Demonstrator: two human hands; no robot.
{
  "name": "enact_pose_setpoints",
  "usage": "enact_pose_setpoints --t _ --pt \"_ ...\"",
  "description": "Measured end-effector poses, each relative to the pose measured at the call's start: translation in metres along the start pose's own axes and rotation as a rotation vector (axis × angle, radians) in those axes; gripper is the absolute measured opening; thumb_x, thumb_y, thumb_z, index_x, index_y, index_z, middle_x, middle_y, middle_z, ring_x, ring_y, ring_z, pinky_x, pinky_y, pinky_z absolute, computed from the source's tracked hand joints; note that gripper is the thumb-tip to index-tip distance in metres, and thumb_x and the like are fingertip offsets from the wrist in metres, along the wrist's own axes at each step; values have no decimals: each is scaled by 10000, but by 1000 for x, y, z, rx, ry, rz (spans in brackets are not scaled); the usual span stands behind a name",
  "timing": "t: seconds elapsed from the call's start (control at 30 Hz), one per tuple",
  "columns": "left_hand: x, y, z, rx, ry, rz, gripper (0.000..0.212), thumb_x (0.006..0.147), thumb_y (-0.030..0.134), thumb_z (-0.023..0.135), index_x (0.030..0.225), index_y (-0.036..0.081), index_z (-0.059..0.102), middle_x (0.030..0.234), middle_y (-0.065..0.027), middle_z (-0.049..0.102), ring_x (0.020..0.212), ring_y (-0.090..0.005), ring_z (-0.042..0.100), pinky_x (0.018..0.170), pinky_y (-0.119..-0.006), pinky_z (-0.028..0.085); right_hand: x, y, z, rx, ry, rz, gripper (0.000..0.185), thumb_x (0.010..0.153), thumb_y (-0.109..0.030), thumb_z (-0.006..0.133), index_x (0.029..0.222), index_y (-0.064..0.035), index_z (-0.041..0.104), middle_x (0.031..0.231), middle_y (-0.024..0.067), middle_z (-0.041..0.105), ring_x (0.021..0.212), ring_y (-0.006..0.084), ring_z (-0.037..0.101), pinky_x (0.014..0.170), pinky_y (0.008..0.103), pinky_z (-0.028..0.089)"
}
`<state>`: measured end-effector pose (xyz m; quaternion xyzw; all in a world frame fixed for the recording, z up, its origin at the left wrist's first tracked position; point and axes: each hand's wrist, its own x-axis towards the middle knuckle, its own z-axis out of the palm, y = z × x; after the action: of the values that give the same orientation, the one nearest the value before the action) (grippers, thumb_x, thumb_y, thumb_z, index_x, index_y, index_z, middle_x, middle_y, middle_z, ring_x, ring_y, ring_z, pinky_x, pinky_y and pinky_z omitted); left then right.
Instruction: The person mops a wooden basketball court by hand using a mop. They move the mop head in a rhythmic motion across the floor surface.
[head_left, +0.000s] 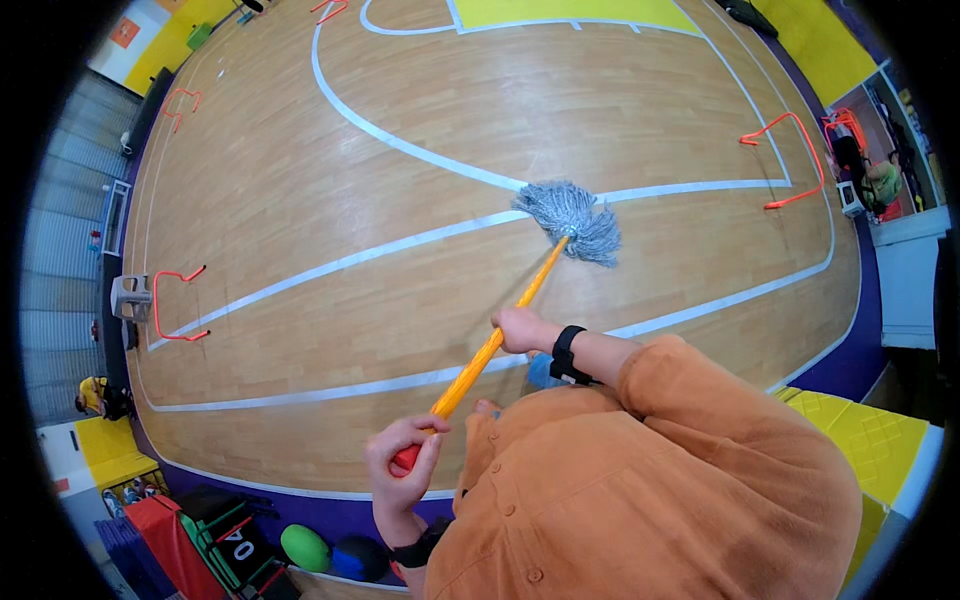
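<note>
A string mop with a grey-blue head (568, 219) lies spread on the wooden court floor (420, 300), over a white line. Its yellow handle (472, 373) runs from the head down towards my body. My left hand (405, 457) is closed around the red end of the handle, low in the view. Further up, my right hand (519, 328) grips the handle near its middle. Both wrists wear black bands. Beneath the right forearm a blue shoe (544, 371) partly shows.
Orange hurdles stand at the right (817, 161) and left (156, 306). A grey stool (131, 298) is by the left wall. Balls, including a green one (305, 548), lie near the lower left edge. Yellow padding (862, 442) is at right, and shelves (900, 142) hold gear.
</note>
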<state>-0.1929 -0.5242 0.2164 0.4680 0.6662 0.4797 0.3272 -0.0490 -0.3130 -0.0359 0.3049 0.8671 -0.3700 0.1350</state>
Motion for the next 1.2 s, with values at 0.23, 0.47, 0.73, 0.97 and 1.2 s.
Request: enact_pose_setpoints --t 0.23,0.47,0.73,0.97,1.2 --pt "-84 1 -50 35 133 -126 104 786 -47 639 689 -23 610 840 -187 722 602 -143 611 567 -254 464 -3 -81 41 -22 -118 -153 213 763 -155 661 943 -48 699 902 184 702 854 377 687 710 472 558" --pt "-192 15 -106 116 384 -162 141 775 -32 615 637 -43 593 783 -215 704 581 -177 636 530 -264 476 4 -211 116 -71 -231 -407 204 772 -143 646 953 -66 703 931 182 706 860 368 690 700 473 554" --pt "-269 43 -127 417 509 -100 280 899 88 551 646 -31 573 645 -180 625 619 -250 662 442 -278 465 1 -313 209 -24 -455 -733 255 802 -295 735 930 -77 697 696 87 707 677 286 700 639 430 549" --pt "-292 44 -138 219 697 -103 240 875 22 515 685 -72 630 684 -183 653 531 -195 600 562 -323 526 -9 -345 237 -60 -491 -746 275 825 -347 724 911 -87 698 689 78 707 680 276 705 636 419 553" --pt "-288 50 -135 247 643 -113 230 847 21 516 657 -68 608 656 -191 650 539 -228 610 560 -351 533 -15 -344 225 -95 -459 -728 278 802 -343 717 930 -97 703 801 131 721 795 345 700 710 448 557"
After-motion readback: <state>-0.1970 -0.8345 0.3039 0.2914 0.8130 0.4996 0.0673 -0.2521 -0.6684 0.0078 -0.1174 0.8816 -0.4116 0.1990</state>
